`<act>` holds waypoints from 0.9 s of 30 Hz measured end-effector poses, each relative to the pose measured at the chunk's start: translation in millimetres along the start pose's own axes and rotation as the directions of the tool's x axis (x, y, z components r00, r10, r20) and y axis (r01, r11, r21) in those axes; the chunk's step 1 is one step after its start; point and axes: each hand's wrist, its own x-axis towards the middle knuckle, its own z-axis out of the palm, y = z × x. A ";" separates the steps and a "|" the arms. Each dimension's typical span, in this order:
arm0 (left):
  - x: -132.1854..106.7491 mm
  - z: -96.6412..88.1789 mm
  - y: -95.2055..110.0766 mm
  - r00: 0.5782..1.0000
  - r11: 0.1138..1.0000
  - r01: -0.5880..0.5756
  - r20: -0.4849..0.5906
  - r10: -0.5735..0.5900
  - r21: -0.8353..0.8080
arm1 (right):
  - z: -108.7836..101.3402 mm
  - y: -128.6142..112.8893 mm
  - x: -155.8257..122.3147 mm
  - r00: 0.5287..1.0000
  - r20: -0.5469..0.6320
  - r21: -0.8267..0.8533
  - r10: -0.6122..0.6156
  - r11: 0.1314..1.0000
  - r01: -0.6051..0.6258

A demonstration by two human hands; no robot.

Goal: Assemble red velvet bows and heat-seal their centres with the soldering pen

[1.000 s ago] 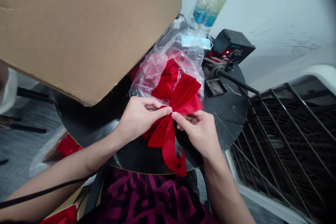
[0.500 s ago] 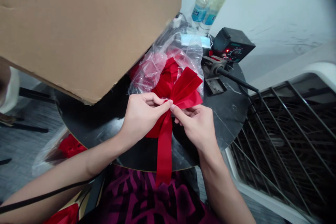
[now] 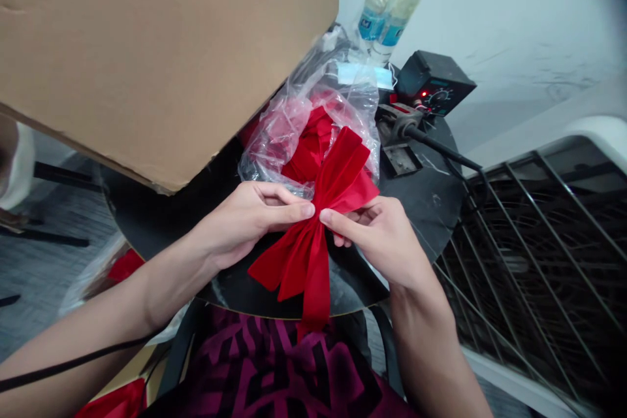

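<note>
Tails of the red ribbon bow (image 3: 304, 268) have fanned apart; left hand (image 3: 247, 225) and right hand (image 3: 377, 241) pinch its knot, the bow lying at twelve o'clock against a clear plastic bag (image 3: 345, 114).

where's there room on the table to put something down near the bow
The round black table has a bare patch right of the right hand, below the soldering iron. A smaller one lies left of the left hand, under the cardboard sheet's edge. It's crowded at the back, where the plastic bag with red ribbon meets the soldering station.
</note>
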 end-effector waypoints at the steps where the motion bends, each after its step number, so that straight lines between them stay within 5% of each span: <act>1: -0.3 1.7 -1.8 1.000 1.000 -0.014 -0.014 0.014 0.002 | 1.0 -0.9 0.1 1.000 0.003 0.004 0.003 1.000 -0.003; 7: 2.0 8.4 -11.1 0.995 0.995 -0.093 -0.023 0.094 0.026 | 5.4 -3.3 0.6 0.999 -0.026 -0.009 -0.039 0.999 0.039; 13: 1.0 15.2 -16.3 0.979 0.992 -0.122 0.169 0.117 0.023 | 4.2 2.0 2.1 0.997 -0.037 -0.004 -0.072 0.997 0.072; 23: 4.1 13.8 -12.2 0.987 0.997 -0.073 0.143 0.067 0.040 | -5.0 1.7 -10.9 0.999 -0.049 -0.004 -0.015 1.000 0.014; 25: 5.4 11.0 -9.7 0.991 1.000 -0.014 0.134 0.014 0.002 | -12.3 1.7 -24.1 0.995 -0.061 -0.123 -0.078 0.990 0.070; 27: 6.3 8.8 -7.0 0.990 0.998 0.055 0.132 -0.049 -0.040 | -18.8 0.8 -35.7 0.958 -0.058 -0.380 -0.280 0.894 0.238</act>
